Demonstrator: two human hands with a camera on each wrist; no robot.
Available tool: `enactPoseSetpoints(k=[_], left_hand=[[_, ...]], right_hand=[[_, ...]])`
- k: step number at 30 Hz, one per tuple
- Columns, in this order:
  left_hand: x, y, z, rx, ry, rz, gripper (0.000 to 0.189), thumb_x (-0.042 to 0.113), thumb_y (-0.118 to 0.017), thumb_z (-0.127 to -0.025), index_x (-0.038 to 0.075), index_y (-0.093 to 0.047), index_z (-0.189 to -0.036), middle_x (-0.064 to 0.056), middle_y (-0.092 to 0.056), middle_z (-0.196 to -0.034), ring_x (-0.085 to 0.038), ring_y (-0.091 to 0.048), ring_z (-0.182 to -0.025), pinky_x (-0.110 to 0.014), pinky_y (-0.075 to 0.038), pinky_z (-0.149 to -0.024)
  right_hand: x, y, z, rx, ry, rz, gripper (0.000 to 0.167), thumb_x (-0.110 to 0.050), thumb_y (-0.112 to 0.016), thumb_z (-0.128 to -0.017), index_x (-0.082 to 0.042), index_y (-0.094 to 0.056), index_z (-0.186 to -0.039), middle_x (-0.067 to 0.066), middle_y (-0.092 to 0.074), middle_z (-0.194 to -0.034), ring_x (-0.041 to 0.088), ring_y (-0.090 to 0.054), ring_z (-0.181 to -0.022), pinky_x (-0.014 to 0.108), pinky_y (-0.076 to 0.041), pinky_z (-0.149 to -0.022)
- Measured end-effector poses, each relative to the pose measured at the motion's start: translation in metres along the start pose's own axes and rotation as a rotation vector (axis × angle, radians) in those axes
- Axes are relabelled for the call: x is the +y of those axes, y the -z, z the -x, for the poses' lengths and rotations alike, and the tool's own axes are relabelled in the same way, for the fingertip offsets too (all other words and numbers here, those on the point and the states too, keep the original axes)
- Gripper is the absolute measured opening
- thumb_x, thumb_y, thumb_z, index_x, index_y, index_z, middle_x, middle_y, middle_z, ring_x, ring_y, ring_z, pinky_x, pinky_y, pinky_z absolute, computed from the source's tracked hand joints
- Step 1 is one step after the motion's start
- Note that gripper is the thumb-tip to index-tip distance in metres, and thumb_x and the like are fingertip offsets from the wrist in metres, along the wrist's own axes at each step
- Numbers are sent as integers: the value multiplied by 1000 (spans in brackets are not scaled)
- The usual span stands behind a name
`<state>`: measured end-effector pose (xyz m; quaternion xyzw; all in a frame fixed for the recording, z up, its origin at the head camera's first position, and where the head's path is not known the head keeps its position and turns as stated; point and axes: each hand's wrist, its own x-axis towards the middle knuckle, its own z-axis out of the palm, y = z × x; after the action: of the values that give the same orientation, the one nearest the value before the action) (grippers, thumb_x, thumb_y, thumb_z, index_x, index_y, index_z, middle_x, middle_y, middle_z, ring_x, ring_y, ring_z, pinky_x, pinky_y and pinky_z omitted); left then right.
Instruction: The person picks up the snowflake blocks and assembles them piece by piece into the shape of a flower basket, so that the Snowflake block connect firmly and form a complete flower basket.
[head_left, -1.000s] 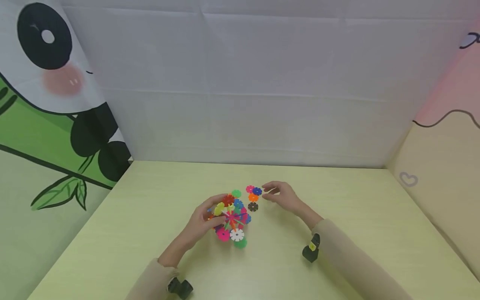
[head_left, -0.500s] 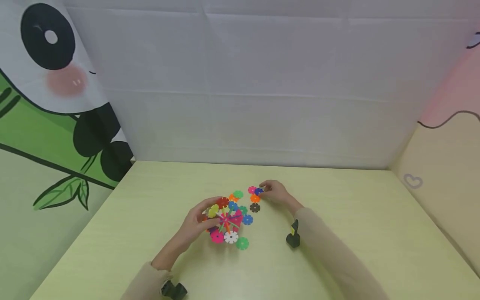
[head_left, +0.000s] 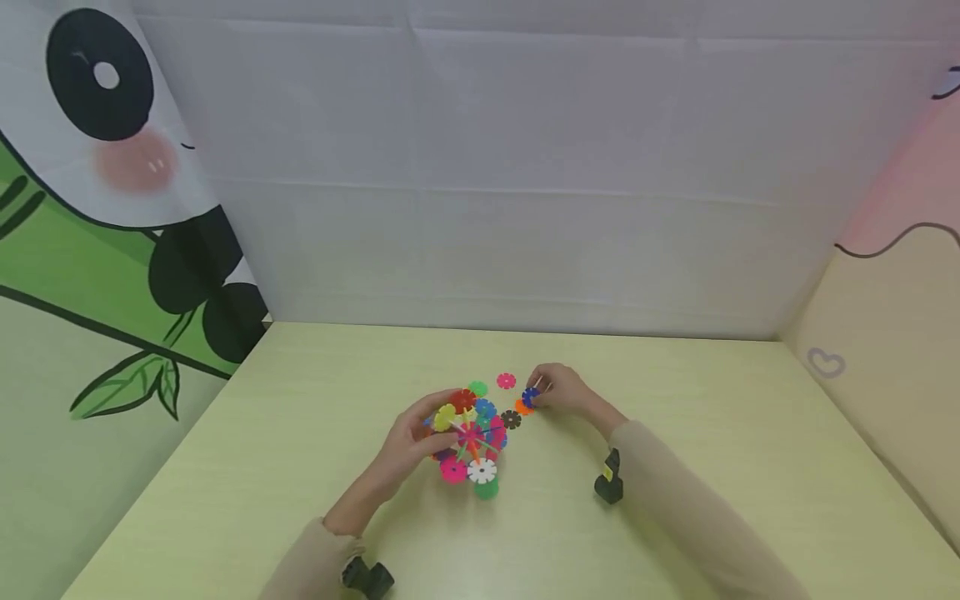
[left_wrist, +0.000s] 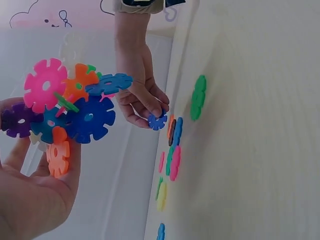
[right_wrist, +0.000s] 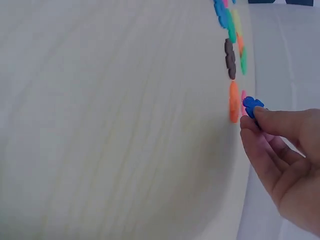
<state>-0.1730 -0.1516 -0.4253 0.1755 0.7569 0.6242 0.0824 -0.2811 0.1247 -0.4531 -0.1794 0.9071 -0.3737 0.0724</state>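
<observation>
My left hand [head_left: 407,446] grips a cluster of interlocked snowflake discs [head_left: 471,437], held above the table. Pink, purple, blue and orange discs [left_wrist: 58,152] of that cluster show in the left wrist view. Between thumb and fingertips, my right hand [head_left: 564,390] pinches a dark blue snowflake disc [right_wrist: 252,105], raised off the table. Just below that disc lies an orange disc [right_wrist: 234,102], with a brown disc [head_left: 511,419] beside it. Farther back lies a pink disc [head_left: 506,381].
Several loose discs lie on the pale wooden table [head_left: 675,467] around and under the cluster, among them a green disc [left_wrist: 198,98] and a yellow disc [left_wrist: 161,196]. A white sheet [head_left: 525,167] stands behind the table; printed panels [head_left: 885,333] flank it.
My right hand has reached the dark blue disc, pinched it and lifted it from the pile, drawing it slightly nearer. The left hand still holds the cluster, shifting slightly.
</observation>
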Motion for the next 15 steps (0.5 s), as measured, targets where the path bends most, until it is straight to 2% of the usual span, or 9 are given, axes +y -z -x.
enactPoseSetpoints(k=[2,4,6,8,11,12,15], left_hand=[[1,-4,-4,-6,10,28,58,4,-60,-92,2,-40,-147,-24,-35,-155,-7,-60,-91,-16,-55,-76],[3,-8,-7,-11,12,51,59,3,-59,-92,1,-39,-148,-24,-33,-155,-1,-61,-87,-15,-55,-76],[5,-12,-9,-19,9,71,59,3,-58,-92,0,-38,-148,-26,-31,-157,-1,-63,-77,-14,-54,-74],[7,-16,-11,-26,13,87,59,5,-57,-93,0,-37,-148,-26,-30,-158,0,-64,-77,-14,-54,-75],[10,-22,-13,-29,32,100,58,10,-55,-94,3,-37,-149,-23,-27,-160,-10,-68,-93,-19,-56,-80],[11,-25,-14,-27,41,106,58,11,-55,-94,5,-38,-149,-21,-27,-161,-15,-67,-104,-23,-57,-84],[13,-31,-15,-19,74,133,58,14,-54,-94,8,-38,-150,-18,-24,-163,-33,-55,-128,-36,-57,-94]], right_hand=[[-6,5,13,7,31,-36,18,2,-70,-84,4,-66,-102,16,-67,-91,19,-64,-79,26,-56,-69],[-14,10,26,24,57,-97,19,2,-68,-86,6,-65,-105,18,-68,-91,23,-68,-79,28,-60,-69],[-26,15,41,52,59,-181,21,1,-66,-89,7,-65,-108,19,-68,-92,29,-71,-81,30,-62,-71],[-39,20,55,86,64,-267,22,0,-65,-90,8,-63,-111,22,-68,-95,33,-72,-84,31,-62,-72],[-57,24,73,135,69,-351,24,-1,-65,-91,8,-63,-112,23,-68,-98,25,-73,-83,29,-62,-74],[-62,25,77,144,68,-373,24,-1,-65,-90,8,-62,-113,23,-68,-98,21,-73,-82,29,-62,-74],[-72,25,88,156,68,-413,25,-1,-65,-91,9,-62,-114,23,-68,-99,14,-72,-80,28,-62,-74]])
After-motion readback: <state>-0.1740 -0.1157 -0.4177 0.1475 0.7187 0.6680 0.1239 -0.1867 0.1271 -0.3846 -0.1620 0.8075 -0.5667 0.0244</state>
